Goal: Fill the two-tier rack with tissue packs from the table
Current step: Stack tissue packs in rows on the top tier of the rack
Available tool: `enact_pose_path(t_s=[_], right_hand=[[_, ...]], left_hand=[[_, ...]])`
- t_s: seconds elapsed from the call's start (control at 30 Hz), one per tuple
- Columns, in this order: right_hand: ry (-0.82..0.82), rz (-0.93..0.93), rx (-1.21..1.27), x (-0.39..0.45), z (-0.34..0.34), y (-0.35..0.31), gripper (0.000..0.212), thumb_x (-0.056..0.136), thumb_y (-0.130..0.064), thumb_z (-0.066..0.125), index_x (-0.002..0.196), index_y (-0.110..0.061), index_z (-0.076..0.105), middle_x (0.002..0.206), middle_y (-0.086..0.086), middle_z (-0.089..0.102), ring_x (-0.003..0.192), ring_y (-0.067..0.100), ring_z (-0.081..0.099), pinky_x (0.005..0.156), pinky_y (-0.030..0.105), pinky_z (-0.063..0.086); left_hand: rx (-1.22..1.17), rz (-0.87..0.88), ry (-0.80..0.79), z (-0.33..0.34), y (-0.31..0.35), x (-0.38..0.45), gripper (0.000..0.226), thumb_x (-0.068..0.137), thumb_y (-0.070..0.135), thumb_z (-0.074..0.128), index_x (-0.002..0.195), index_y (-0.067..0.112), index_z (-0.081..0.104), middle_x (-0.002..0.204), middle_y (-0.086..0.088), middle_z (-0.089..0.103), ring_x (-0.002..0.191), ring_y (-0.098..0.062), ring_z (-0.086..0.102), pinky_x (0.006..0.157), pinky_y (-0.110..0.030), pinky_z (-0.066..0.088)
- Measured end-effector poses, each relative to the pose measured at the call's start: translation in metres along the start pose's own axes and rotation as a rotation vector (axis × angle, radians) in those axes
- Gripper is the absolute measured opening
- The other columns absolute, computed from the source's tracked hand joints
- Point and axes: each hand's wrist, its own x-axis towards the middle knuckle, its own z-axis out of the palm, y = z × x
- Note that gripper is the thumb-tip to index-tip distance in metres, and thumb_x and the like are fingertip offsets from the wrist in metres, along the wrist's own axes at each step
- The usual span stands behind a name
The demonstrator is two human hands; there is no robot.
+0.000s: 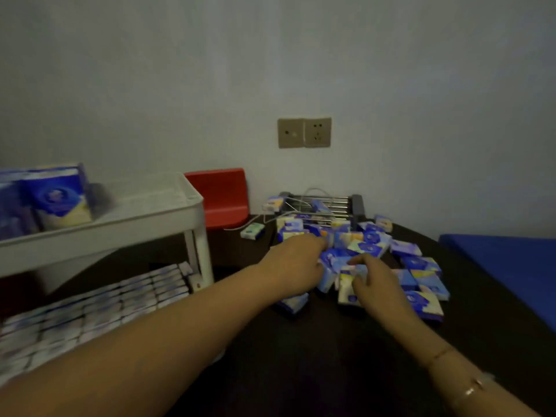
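A pale wall with a beige double socket (304,132) backed the dark table (316,356), and the picture was dim and smeared. I judged I was in the gathering step. My left hand (296,266) and right hand (376,284) were both in the loose heap of blue tissue packs (373,245) at the far middle of the table, fingers curled around a few packs between them; whether either hand had truly closed on one I could not tell. The white two-tier rack (192,206) stood at the left. Its lower tier looked tightly rowed with packs, and its upper tier held only a few at its left end. Next, I reckoned, a firm clasp on a handful, then a carry left to the upper tier.
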Motion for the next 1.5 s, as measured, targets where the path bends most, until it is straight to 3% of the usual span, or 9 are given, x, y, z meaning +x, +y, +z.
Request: enact_pose_path(t_s=[0.37,0.5,0.67,0.83,0.97,1.07,1.2,1.37,1.5], right_hand=[[-0.062,-0.011,-0.332,-0.01,0.057,0.048,0.065,0.09,-0.035,0.055,0.146,-0.042,0.021,0.158,0.005,0.0,0.145,0.026,0.008,0.114,0.04,0.024],[-0.02,0.001,-0.273,-0.01,0.063,0.049,0.052,0.09,-0.031,0.058,0.137,-0.036,0.037,0.157,0.003,0.004,0.143,0.024,0.015,0.111,0.035,0.029],[0.086,-0.068,-0.222,-0.009,0.059,0.051,0.03,0.082,-0.018,0.065,0.108,-0.031,0.056,0.142,0.0,0.033,0.127,0.023,0.036,0.094,0.03,0.038],[0.053,-0.111,0.221,-0.012,0.056,0.045,0.022,0.087,-0.024,0.059,0.107,-0.033,0.056,0.108,-0.013,0.056,0.098,0.004,0.055,0.075,0.018,0.045],[0.056,0.02,0.545,-0.014,0.049,0.038,0.005,0.09,-0.025,0.057,0.093,-0.029,0.055,0.091,-0.007,0.062,0.083,0.003,0.064,0.057,0.021,0.055],[0.063,0.16,0.527,-0.007,0.04,0.043,0.015,0.086,-0.03,0.063,0.09,-0.021,0.054,0.088,-0.001,0.064,0.073,0.007,0.066,0.047,0.018,0.049],[-0.1,0.265,0.461,-0.004,0.032,0.04,0.034,0.088,-0.043,0.055,0.081,-0.01,0.064,0.084,0.007,0.068,0.071,0.014,0.065,0.053,0.022,0.05],[-0.251,0.636,0.702,0.005,0.03,-0.005,0.046,0.094,-0.054,0.035,0.093,-0.011,0.052,0.087,0.012,0.06,0.086,0.028,0.058,0.093,0.044,0.047],[-0.322,0.431,0.624,0.003,0.009,-0.03,0.058,0.091,-0.058,0.033,0.113,-0.01,0.056,0.077,0.009,0.061,0.068,0.018,0.056,0.068,0.031,0.043]], left_hand=[[-0.253,-0.576,0.001,0.118,-0.047,0.002,0.094,0.079,0.049,0.068,0.148,0.012,0.016,0.148,-0.006,0.028,0.134,-0.03,0.021,0.108,-0.035,0.028],[-0.392,-0.635,0.135,0.139,-0.056,-0.004,0.085,0.081,0.043,0.067,0.146,0.014,0.02,0.145,-0.004,0.031,0.133,-0.027,0.021,0.105,-0.034,0.03],[-0.447,-0.474,0.429,0.155,-0.057,-0.016,0.079,0.075,0.034,0.076,0.14,0.022,0.033,0.135,0.007,0.038,0.125,-0.011,0.033,0.093,-0.015,0.03],[-0.725,-0.281,0.556,0.151,-0.056,-0.018,0.074,0.07,0.009,0.081,0.131,0.023,0.04,0.126,0.012,0.042,0.115,0.009,0.046,0.088,-0.006,0.042],[-0.686,-0.04,0.514,0.147,-0.042,-0.022,0.07,0.072,0.0,0.077,0.131,0.013,0.042,0.132,0.002,0.041,0.122,0.003,0.044,0.094,-0.008,0.039],[-0.618,0.098,0.358,0.141,-0.036,-0.027,0.079,0.076,0.001,0.073,0.137,0.031,0.033,0.148,0.003,0.024,0.134,0.006,0.028,0.098,-0.008,0.038],[-0.625,0.147,0.208,0.132,-0.03,-0.03,0.083,0.082,-0.003,0.065,0.133,0.053,0.029,0.155,0.014,0.007,0.137,0.011,0.019,0.099,-0.008,0.038],[-0.601,0.135,0.145,0.111,-0.028,-0.028,0.08,0.085,-0.006,0.054,0.139,0.048,0.029,0.153,0.008,0.024,0.142,-0.005,0.022,0.112,-0.028,0.034],[-0.607,0.112,0.24,0.073,-0.028,-0.034,0.079,0.084,-0.009,0.052,0.14,0.042,0.031,0.147,0.008,0.035,0.133,0.004,0.032,0.106,-0.011,0.033]])
